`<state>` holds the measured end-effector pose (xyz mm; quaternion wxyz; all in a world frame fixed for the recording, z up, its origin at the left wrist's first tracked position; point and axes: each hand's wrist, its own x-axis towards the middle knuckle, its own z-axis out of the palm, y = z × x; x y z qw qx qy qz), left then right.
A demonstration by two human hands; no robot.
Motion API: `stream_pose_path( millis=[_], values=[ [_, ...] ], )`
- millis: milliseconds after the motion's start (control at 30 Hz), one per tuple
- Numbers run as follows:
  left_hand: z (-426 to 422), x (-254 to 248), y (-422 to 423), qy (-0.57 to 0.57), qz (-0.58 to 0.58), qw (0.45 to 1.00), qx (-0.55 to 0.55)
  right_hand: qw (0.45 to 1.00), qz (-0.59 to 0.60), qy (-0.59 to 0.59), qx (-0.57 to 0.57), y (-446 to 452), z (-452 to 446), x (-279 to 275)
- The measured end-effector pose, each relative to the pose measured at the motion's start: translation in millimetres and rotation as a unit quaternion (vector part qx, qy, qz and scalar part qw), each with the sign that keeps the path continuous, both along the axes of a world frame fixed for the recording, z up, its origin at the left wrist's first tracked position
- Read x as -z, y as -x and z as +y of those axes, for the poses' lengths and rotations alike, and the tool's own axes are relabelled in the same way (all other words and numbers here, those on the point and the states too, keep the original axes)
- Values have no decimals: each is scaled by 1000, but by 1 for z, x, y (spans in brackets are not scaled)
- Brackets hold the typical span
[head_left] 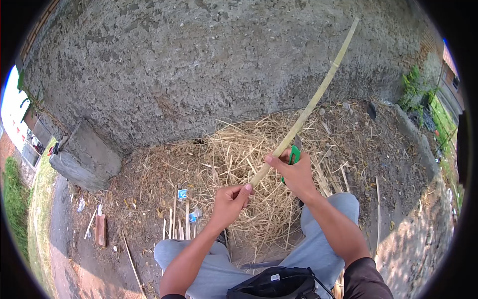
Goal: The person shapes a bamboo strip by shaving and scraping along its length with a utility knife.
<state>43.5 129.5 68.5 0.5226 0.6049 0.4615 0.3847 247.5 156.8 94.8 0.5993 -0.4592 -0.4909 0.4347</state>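
outdoors, a yard: rough wall (189, 65), dirt ground (398, 169), green plants (414, 95).

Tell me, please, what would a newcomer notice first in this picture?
Probably the long pale strip, which slants from the left hand, low in the middle, up towards the upper right in front of the rough grey wall. Next comes the bright green cutter in the right hand, against the strip. Below them, a tangled heap of shavings spreads between the person's knees and towards the wall.
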Motion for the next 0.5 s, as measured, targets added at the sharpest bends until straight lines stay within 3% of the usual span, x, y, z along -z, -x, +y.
stream_pose_path(
  millis=[167, 233, 267, 333, 500],
  values=[
    [-3, -9, -2, -65, 15, 997, -46, 1000, 3, -1, 27, -3, 0, 0],
    [-4, -23, 2, -304, 223, 920, -107, 999, 6, -3, 39, -5, 3, 4],
    [-2, -24, 5, -305, 222, 920, -107, 998, 1, -18, 63, -6, 5, 7],
    [3, -23, 13, -430, 334, 828, -136, 995, -2, -35, 89, -8, 6, 5],
    [10, -5, 20, -428, 336, 832, -105, 988, 13, -46, 145, -8, 2, -4]
  ],
)
